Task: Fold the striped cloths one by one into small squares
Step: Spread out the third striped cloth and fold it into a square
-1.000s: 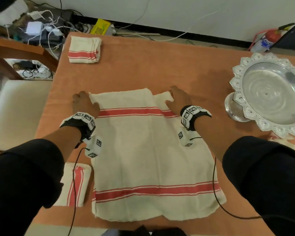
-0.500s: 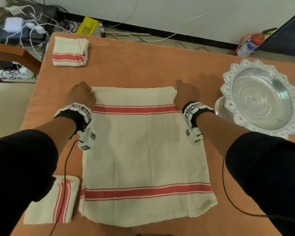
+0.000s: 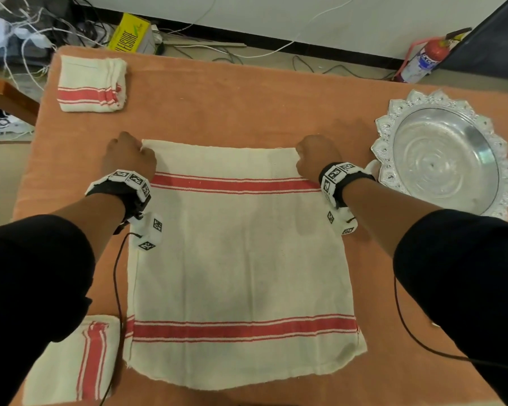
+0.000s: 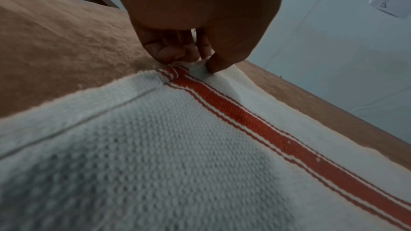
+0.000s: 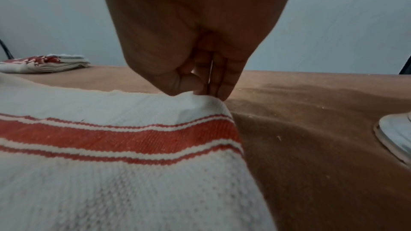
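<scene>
A cream cloth with two red stripes (image 3: 238, 259) lies spread flat in the middle of the orange table (image 3: 232, 106). My left hand (image 3: 128, 155) pinches its far left corner, and the left wrist view shows the thumb and fingers (image 4: 177, 53) closed on the cloth (image 4: 155, 147). My right hand (image 3: 316, 155) pinches the far right corner, with thumb and fingertips (image 5: 200, 83) gripping the hem of the cloth (image 5: 111, 147). A folded striped cloth (image 3: 91, 86) sits at the far left corner of the table. Another folded one (image 3: 77, 361) lies at the near left.
An ornate silver footed tray (image 3: 443, 159) stands at the right edge of the table, close to my right wrist. Its foot (image 5: 395, 133) shows in the right wrist view. Cables, a yellow box (image 3: 129, 35) and a fire extinguisher (image 3: 423, 60) lie on the floor beyond.
The far edge of the cloth, bunched a second ago, is now pulled straight and flat. Both hands moved apart to its far corners and closed on them.
</scene>
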{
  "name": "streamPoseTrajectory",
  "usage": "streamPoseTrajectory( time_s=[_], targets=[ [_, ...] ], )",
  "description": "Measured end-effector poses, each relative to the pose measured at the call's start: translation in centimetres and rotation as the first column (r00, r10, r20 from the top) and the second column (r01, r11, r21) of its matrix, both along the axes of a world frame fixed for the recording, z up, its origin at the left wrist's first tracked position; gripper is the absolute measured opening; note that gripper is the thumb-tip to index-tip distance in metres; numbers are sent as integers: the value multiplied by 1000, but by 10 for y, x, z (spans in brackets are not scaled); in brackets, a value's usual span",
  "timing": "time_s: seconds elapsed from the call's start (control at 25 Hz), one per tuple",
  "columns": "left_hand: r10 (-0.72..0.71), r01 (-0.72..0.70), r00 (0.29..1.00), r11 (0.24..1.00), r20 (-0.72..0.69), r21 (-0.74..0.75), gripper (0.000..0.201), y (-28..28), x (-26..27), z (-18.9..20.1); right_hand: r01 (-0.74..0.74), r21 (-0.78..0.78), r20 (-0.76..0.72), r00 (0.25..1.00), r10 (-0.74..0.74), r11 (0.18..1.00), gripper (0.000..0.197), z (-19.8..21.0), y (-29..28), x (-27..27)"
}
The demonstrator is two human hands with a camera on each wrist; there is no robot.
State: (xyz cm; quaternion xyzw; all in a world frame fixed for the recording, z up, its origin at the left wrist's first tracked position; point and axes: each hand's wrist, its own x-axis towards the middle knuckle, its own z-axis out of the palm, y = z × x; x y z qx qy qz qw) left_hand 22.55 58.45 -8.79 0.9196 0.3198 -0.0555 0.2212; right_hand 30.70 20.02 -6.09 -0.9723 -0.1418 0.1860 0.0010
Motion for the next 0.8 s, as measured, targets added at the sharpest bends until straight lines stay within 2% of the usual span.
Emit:
streamPoseTrajectory(
  time_s=[0.08, 0.16, 0.24, 0.32, 0.4, 0.52, 0.6, 0.72, 0.8],
  targets=[
    [1, -2, 999, 1000, 35, 6, 27, -2, -4, -1, 28, 108, -22, 999, -25, 994, 24, -1, -2, 2],
    [-3, 1, 997, 1000, 76, 15, 26, -3, -5, -2, 62, 171, -44, 998, -55, 983, 8, -5, -4, 4],
    [2, -3, 994, 1000, 112, 11, 26, -4, -5, 0, 50, 235, -37, 998, -42, 971, 23, -8, -5, 4],
    [20, -18, 990, 1000, 138, -11, 26, -5, -5, 1, 48, 284, -21, 999, -44, 958, 18, -8, -3, 2],
    [23, -19, 989, 999, 144, -29, 26, -6, -7, 2, 25, 269, -2, 1000, -25, 963, 26, -5, -1, -1],
    [52, -47, 992, 998, 117, -46, 31, -7, -9, 5, -30, 58, 33, 999, 28, 998, 56, -1, 5, -6],
    [74, -70, 993, 996, 90, -51, 34, -6, -9, 6, -45, -125, 26, 998, 49, 991, 66, 3, 10, -9],
    [25, -24, 999, 999, 29, -26, 28, 2, -6, 3, -52, -295, 17, 998, 60, 954, 61, 6, 13, -10],
    [7, -7, 1000, 1000, 14, -5, 26, 8, -4, 1, -55, -349, 27, 997, 69, 935, 41, 10, 14, -9]
  ],
)
